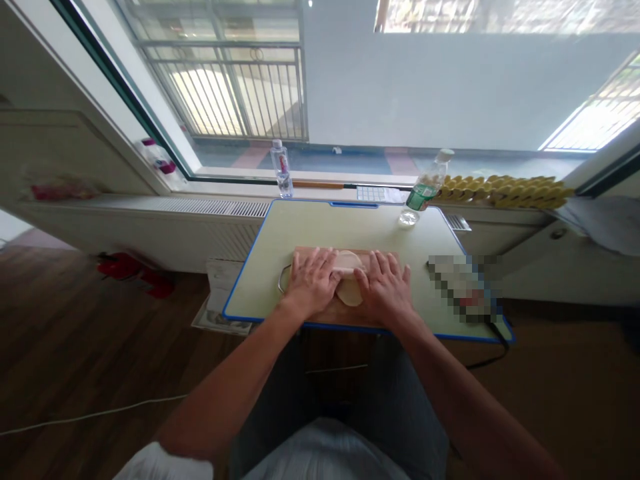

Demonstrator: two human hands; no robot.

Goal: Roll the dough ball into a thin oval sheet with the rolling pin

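A flat round of dough (351,293) lies on a wooden cutting board (327,313) near the front edge of the small table. Across the dough runs a pale rolling pin (349,273), whose ends are hidden under my palms. My left hand (314,280) lies flat over the pin's left side, fingers stretched forward. On the other side, my right hand (387,285) rests the same way, fingers spread and thumb pointing inward. Both hands press on the pin from above without fingers wrapped round it. A metal handle (283,279) sticks out at the board's left end.
The pale table (260,267) has a blue rim. A green-labelled bottle (423,190) stands at its back right, and a clear bottle (282,170) by the window. A blurred-out object (463,287) with a black strap lies at the right. A red fire extinguisher (123,265) is on the floor.
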